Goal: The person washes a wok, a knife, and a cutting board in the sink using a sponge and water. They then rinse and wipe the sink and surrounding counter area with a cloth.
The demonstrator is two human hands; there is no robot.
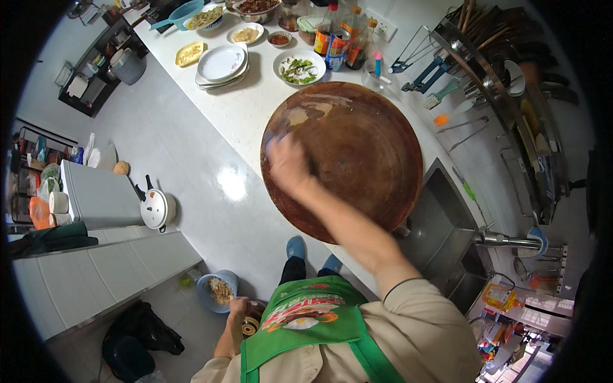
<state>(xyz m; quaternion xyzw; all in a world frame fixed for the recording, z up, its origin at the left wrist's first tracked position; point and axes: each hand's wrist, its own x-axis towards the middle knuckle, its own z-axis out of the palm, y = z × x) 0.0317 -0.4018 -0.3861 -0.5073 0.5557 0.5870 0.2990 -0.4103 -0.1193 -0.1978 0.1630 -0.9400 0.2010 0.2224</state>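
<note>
My right hand (pixel 289 165), blurred, reaches over the left part of a large round wooden chopping board (pixel 364 148). A bluish patch shows at its fingertips, but whether it holds a cloth or the like cannot be made out. Pale wet smears lie on the board beyond the fingers. The board rests on the white countertop (pixel 225 112) and overlaps the sink's corner. Low at my left side is my left hand (pixel 238 306), fingers curled; its grip is unclear. Beside it are a blue bucket (pixel 205 292) with food scraps and a dark object with a gold-coloured ring (pixel 250 326).
Beyond the board stand a plate of green peppers (pixel 299 69), stacked plates (pixel 221 62), small dishes and several sauce bottles (pixel 352 24). A steel sink (pixel 431 225) with a faucet (pixel 503 239) lies right. A utensil rack (pixel 503 105) lines the wall. Left is a pressure cooker (pixel 157 208).
</note>
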